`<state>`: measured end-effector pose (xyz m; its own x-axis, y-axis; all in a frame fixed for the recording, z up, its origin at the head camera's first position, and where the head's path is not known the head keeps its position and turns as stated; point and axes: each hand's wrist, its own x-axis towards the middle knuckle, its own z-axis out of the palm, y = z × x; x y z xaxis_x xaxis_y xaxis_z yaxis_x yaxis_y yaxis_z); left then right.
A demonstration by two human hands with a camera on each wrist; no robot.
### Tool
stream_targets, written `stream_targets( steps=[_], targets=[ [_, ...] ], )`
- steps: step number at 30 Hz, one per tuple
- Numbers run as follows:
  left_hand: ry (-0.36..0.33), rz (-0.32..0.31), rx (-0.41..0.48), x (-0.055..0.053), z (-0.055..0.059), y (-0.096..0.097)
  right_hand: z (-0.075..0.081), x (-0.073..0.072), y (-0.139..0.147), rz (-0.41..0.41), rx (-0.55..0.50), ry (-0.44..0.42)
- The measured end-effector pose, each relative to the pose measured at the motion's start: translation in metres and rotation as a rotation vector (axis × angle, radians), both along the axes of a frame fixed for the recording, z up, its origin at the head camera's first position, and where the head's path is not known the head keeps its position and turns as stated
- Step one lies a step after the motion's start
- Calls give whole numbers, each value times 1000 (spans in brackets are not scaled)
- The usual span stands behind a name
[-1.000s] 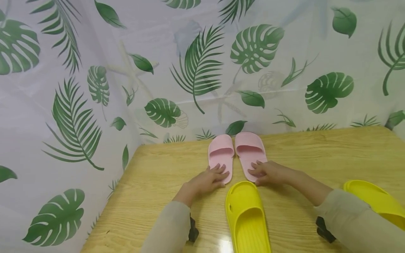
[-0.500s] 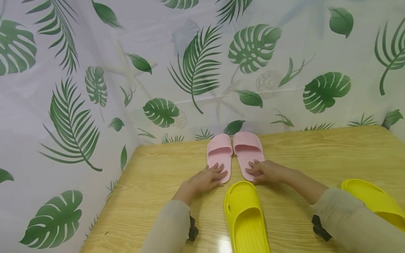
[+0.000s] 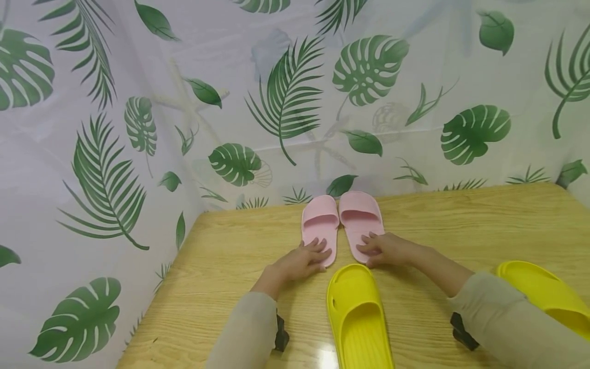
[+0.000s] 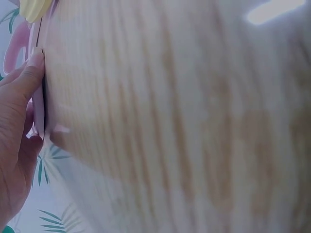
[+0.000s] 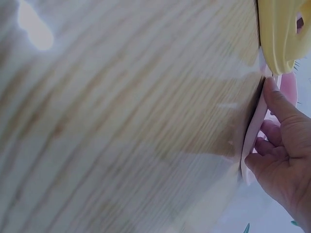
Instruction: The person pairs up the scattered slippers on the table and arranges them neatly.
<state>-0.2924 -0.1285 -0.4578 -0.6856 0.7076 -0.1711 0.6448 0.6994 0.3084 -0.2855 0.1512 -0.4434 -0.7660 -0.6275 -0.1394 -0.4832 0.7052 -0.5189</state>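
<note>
A pair of pink slippers lies side by side, toes to the wall, in the head view. On the heel of the left pink slipper (image 3: 320, 208) rests my left hand (image 3: 298, 263), its fingers spread over the insole. My right hand (image 3: 391, 249) lies over the heel of the right pink slipper (image 3: 360, 202), fingers slightly bent. Left wrist view: the thumb of the left hand (image 4: 17, 121) touches the sole edge of a pink slipper (image 4: 39, 104). Right wrist view: thumb and a finger of the right hand (image 5: 286, 141) touch opposite edges of the pink sole (image 5: 255, 127).
A yellow slipper (image 3: 354, 288) lies just in front of the pink pair, between my forearms. Another yellow slipper (image 3: 530, 282) sits at the right, partly behind my right sleeve (image 3: 502, 312). A leaf-patterned covering (image 3: 295, 128) rises behind the wooden tabletop (image 3: 249, 251).
The head view has shifted very slightly. My right forearm has moved a little to the left, while both hands stay on the pink slippers, which keep their places.
</note>
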Motion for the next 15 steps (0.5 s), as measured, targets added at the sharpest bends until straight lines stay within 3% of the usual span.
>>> stream_targets(
  steps=[9, 15],
  targets=[
    [40, -20, -37, 4, 4, 4, 2, 2, -1, -5, -11, 1],
    [19, -4, -18, 6, 3, 2, 2, 4, -3, -20, -20, -18]
  ],
)
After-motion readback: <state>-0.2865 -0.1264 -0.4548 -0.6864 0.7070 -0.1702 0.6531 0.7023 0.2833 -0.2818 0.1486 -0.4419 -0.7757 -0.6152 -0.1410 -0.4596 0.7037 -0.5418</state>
